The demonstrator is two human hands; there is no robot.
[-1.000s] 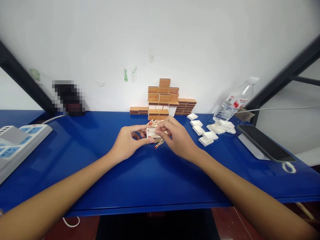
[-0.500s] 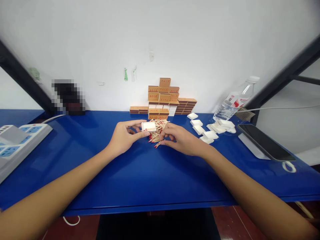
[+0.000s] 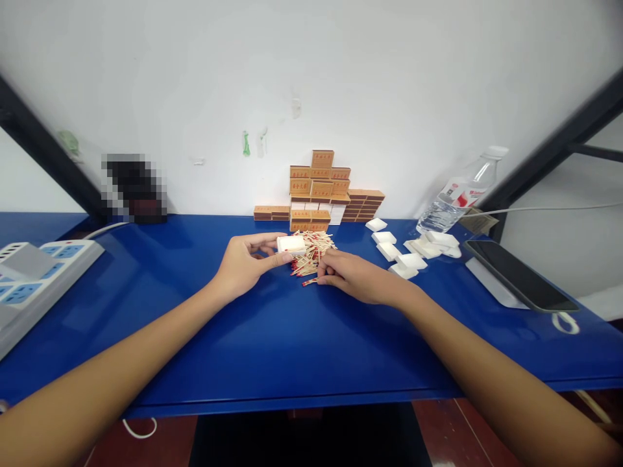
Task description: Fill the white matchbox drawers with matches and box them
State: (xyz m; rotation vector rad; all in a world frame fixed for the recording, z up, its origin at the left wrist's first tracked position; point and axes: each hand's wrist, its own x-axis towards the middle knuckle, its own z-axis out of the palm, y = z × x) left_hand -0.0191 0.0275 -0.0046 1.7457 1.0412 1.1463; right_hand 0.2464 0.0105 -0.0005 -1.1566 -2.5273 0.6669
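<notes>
My left hand [image 3: 246,263] grips a white matchbox tray [image 3: 291,245] between thumb and fingers, its open side facing up and a few matches in it. Right beside it lies a heap of red-tipped matches [image 3: 311,250] on the blue table [image 3: 272,344]. At the near right edge of the heap, my right hand [image 3: 348,272] pinches matches [image 3: 309,282], their red heads pointing left. How many it holds cannot be made out.
Brown matchboxes [image 3: 320,188] are stacked against the wall behind the heap. White empty trays [image 3: 411,261] lie scattered to the right, near a water bottle [image 3: 457,194] and a phone [image 3: 520,275]. A power strip [image 3: 34,279] sits at the left.
My right hand has shifted slightly right, and the pinched matches lie flatter and closer together. The left hand keeps the tray in nearly the same place; the view has moved a little.
</notes>
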